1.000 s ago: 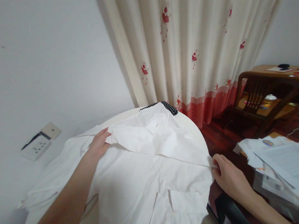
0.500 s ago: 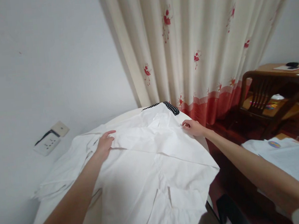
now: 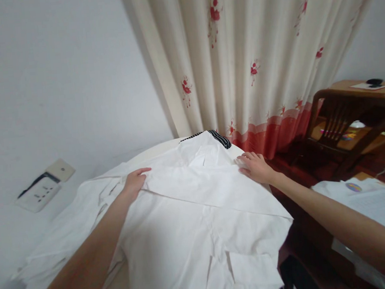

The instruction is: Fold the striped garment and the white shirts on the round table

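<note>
One white power socket (image 3: pixel 39 195) is on the wall, well to the left of your left hand, with a cream wall plate (image 3: pixel 61 169) just beside it, on the side toward that hand. Between them and your left hand (image 3: pixel 135 183), loose white cloth (image 3: pixel 72 211) lies rumpled; you cannot tell here whether it belongs to the same garment. Your left hand rests on the fold, its index finger stretched to the right and its thumb below; whether it pinches the fabric cannot be told. Beyond that hand curves the pale rim of a round table (image 3: pixel 152 149). The white shirt (image 3: pixel 174 240) lies on the table between and below your hands, its upper layer folded over. Farther off, a black-and-white striped cloth (image 3: pixel 221 139) pokes out from under it, before a red-flowered curtain (image 3: pixel 233 37). Your right hand (image 3: pixel 255 167) lies on the shirt's far right edge, fingers extended and thumb apart. Past it stand a slatted wooden chair (image 3: pixel 360 95) and a desk (image 3: pixel 344 85), with papers (image 3: pixel 380 211) beside your right forearm.
</note>
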The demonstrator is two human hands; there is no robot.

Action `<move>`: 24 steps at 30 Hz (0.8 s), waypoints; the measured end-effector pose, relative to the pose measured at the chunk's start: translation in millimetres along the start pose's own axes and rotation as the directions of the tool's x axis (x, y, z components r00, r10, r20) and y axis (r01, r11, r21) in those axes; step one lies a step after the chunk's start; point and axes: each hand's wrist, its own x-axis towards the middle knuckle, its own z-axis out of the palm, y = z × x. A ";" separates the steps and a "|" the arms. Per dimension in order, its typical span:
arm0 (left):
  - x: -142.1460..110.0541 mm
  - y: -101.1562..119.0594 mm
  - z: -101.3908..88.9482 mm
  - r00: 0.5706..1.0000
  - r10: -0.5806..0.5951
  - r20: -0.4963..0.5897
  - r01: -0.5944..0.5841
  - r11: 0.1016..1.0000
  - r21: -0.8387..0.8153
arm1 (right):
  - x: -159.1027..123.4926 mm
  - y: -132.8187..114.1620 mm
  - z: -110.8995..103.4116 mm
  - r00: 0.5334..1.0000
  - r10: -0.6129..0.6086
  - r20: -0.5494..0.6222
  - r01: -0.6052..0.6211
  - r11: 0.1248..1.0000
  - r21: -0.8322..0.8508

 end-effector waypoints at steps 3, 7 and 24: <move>-2.1 -13.3 7.9 1.000 0.024 0.001 -0.024 0.996 0.082 | -33.4 -21.9 0.9 0.999 -0.045 -0.012 0.046 0.996 0.082; 1.5 -19.4 14.5 0.998 0.039 -0.046 -0.035 0.995 0.092 | -79.9 -45.8 6.2 0.976 -0.193 0.105 0.185 0.980 0.079; 13.1 -15.9 -6.4 0.998 0.022 -0.065 -0.024 0.999 -0.025 | -55.3 -30.6 18.9 0.980 0.198 -0.012 -0.198 0.975 -0.098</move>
